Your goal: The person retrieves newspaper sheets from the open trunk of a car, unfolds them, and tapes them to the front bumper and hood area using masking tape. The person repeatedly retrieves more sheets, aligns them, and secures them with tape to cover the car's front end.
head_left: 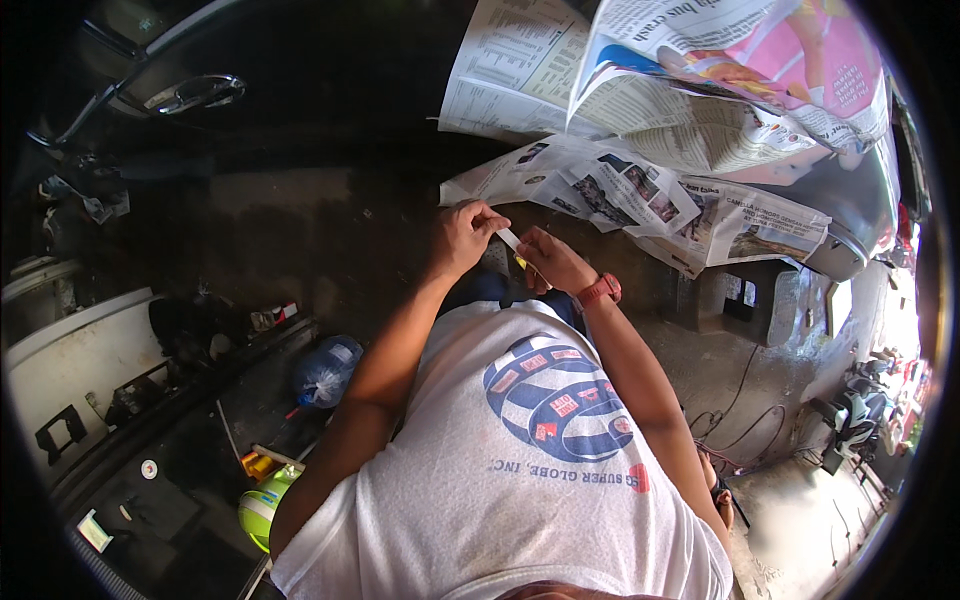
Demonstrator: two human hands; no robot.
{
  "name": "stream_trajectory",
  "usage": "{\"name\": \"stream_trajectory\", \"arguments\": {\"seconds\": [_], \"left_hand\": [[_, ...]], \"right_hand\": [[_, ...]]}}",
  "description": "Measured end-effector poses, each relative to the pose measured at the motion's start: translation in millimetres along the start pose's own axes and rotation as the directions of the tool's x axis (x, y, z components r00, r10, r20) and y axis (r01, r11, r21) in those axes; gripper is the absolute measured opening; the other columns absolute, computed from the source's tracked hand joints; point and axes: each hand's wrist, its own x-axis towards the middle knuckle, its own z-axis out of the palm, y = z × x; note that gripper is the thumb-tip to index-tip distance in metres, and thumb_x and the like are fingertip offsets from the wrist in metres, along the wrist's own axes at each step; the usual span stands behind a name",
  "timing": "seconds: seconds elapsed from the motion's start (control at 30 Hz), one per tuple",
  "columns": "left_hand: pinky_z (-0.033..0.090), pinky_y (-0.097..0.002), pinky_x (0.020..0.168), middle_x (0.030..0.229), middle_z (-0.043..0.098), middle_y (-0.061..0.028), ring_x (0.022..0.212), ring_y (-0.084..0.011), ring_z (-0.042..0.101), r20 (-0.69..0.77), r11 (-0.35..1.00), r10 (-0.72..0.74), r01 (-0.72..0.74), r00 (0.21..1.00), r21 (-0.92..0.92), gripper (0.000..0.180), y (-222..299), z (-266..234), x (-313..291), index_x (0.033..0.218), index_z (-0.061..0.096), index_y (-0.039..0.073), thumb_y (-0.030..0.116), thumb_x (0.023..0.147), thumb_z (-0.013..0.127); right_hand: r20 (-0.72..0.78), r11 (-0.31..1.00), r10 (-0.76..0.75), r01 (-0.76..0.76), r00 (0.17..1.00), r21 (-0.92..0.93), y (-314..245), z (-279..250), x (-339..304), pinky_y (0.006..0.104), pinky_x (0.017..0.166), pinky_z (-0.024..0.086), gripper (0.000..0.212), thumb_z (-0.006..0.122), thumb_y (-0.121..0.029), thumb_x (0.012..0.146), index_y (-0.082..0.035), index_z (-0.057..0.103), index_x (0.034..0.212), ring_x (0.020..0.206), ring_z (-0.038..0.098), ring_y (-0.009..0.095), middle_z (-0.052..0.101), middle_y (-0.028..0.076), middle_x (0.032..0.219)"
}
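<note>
A short white strip (509, 238), possibly tape, stretches between my two hands in front of my waist. My left hand (464, 238) is closed, pinching the strip's upper end between thumb and fingertips. The other end is in the closed fingers of my right hand (556, 262). A small yellow thing (521, 262) shows beneath that hand, mostly hidden by it. Just beyond both hands is a dark, glossy vehicle panel (330, 200). Newspaper sheets (600, 185) cover its right part, their lower edge hanging near my hands.
A chrome door handle (200, 92) is at the upper left. To my left are a blue plastic bag (330, 370), a lime-green round object (262, 510) and a white panel (80, 345). Cables (740, 430) lie on the floor at right, near a bumper-like part (745, 300).
</note>
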Motion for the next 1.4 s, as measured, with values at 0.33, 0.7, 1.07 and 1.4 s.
{"name": "stream_trajectory", "arguments": {"seconds": [0.33,0.7,1.07,1.4], "left_hand": [[0.060,-0.0356,0.088,0.100,0.080,-0.0097,0.094,-0.0200,0.078,0.088,0.957,-0.261,0.269,0.961,-0.106,0.021,-94.8,25.6,-33.8,0.108,0.076,0.003,0.020,0.099,0.083],[0.062,-0.0318,0.093,0.113,0.079,-0.0072,0.106,-0.0161,0.078,-0.235,0.928,-0.191,0.098,0.953,-0.360,0.026,-100.1,11.9,101.8,0.117,0.071,0.003,-0.009,0.095,0.077],[0.060,-0.0388,0.096,0.116,0.077,-0.0098,0.110,-0.0210,0.074,-0.436,0.944,-0.297,0.192,0.850,-0.269,0.032,-91.5,-4.9,118.3,0.117,0.072,0.002,0.014,0.092,0.090],[0.062,-0.0331,0.080,0.111,0.070,-0.0107,0.093,-0.0209,0.077,-0.584,0.907,-0.304,0.042,0.752,-0.418,0.039,-83.8,-4.5,135.4,0.111,0.065,0.003,0.000,0.083,0.093]], "right_hand": [[-0.413,0.750,-0.495,0.136,0.765,-0.647,36.2,2.6,-43.6,0.0583,0.069,0.059,0.010,0.065,-0.017,0.108,-0.009,0.068,0.112,0.080,0.074,0.047,0.076,0.022,0.087],[-0.322,0.673,-0.222,-0.095,0.920,-0.734,7.7,-29.5,11.4,0.0618,0.086,0.058,0.059,0.069,-0.028,0.105,-0.015,0.050,0.159,0.097,0.075,0.051,0.078,0.029,0.101],[-0.294,0.597,-0.174,-0.137,0.940,-0.790,-47.3,-72.1,155.7,0.0608,0.102,0.055,0.075,0.068,-0.034,0.107,-0.015,0.035,0.171,0.118,0.073,0.052,0.078,0.032,0.120],[-0.269,0.559,-0.187,-0.123,0.945,-0.820,-57.2,-74.0,161.3,0.0601,0.101,0.056,0.074,0.073,-0.038,0.104,-0.011,0.040,0.164,0.115,0.073,0.054,0.077,0.035,0.117]]}}
